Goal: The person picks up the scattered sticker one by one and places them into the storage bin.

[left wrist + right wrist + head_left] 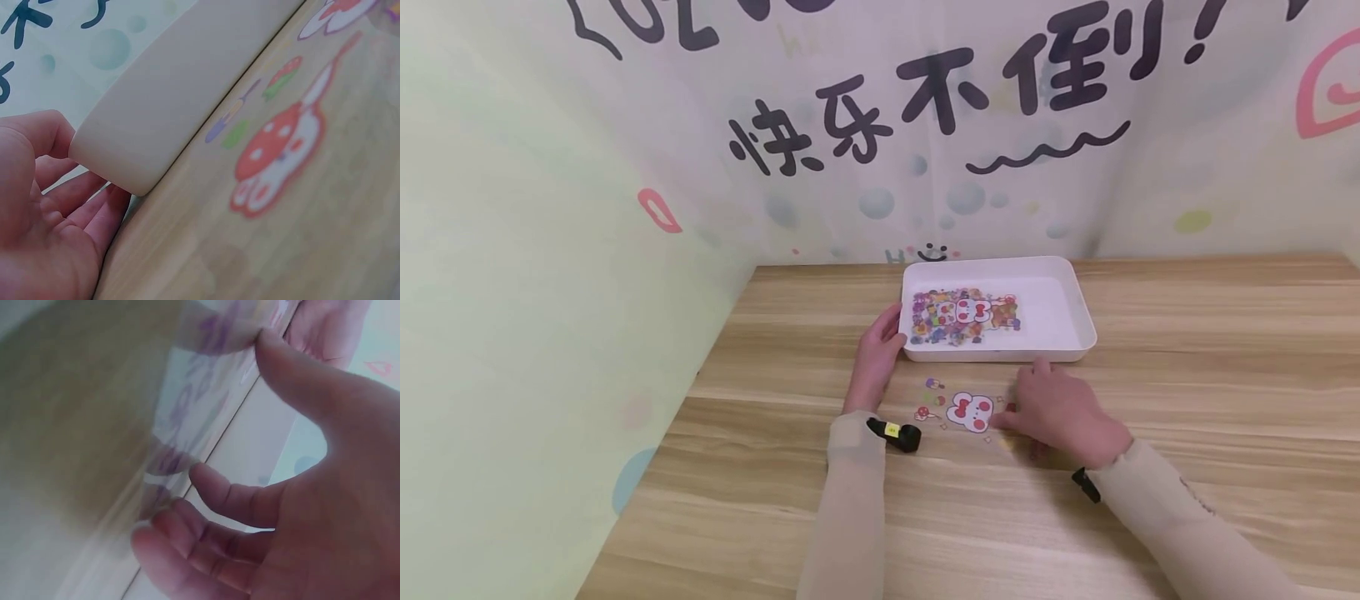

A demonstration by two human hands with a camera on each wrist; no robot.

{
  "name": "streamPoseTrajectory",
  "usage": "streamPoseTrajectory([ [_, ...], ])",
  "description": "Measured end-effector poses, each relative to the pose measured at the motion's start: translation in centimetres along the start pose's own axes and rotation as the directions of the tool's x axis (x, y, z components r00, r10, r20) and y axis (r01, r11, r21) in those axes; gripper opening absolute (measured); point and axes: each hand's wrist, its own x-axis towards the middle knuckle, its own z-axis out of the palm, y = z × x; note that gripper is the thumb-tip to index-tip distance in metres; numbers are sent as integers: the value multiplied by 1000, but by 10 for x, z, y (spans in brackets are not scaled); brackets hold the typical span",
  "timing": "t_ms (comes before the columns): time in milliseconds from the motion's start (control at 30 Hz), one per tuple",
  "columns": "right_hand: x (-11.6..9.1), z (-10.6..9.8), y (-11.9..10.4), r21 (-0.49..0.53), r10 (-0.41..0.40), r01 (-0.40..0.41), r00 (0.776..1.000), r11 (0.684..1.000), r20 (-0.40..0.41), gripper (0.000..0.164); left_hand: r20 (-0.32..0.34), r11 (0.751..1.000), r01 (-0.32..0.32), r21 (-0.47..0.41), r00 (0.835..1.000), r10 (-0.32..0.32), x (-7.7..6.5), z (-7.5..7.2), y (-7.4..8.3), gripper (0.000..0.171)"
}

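Note:
A clear plastic bag (pixel 971 413) printed with a white rabbit, mushrooms and small fruit lies flat on the wooden table, in front of a white tray (pixel 992 357). My left hand (pixel 877 357) holds the tray's front left corner, thumb at the front and fingers along the side (pixel 59 206). Over the right part of the bag is my right hand (pixel 1063 412). Its thumb and fingertips are spread and touch the plastic in the right wrist view (pixel 269 506). Under this hand, part of the bag is hidden.
Inside the tray, on its left side, lie printed clear bags (pixel 966 315) with colourful small pieces. Behind the tray rises a printed cloth wall (pixel 850 225). A pale wall (pixel 587 333) borders the table (pixel 760 500) on the left.

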Motion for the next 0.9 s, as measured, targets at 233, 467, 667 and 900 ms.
streamPoseTrajectory([
  [233, 0, -3, 5, 23, -37, 37, 999, 999, -25, 45, 8, 1000, 4, 0, 1000, -4, 0, -1, 1, 48],
  [467, -2, -2, -2, -9, -39, 39, 999, 999, -27, 58, 5, 1000, -1, -3, 1000, 1, -1, -1, 0, 47],
  [667, -5, -3, -3, -22, -45, 45, 999, 999, -25, 59, 9, 1000, 4, -4, 1000, -4, 0, 0, 0, 48],
  [900, -2, -6, 4, -6, -104, 104, 995, 995, -5, 53, 28, 1000, 7, -30, 1000, -6, -8, -2, 13, 48],
])
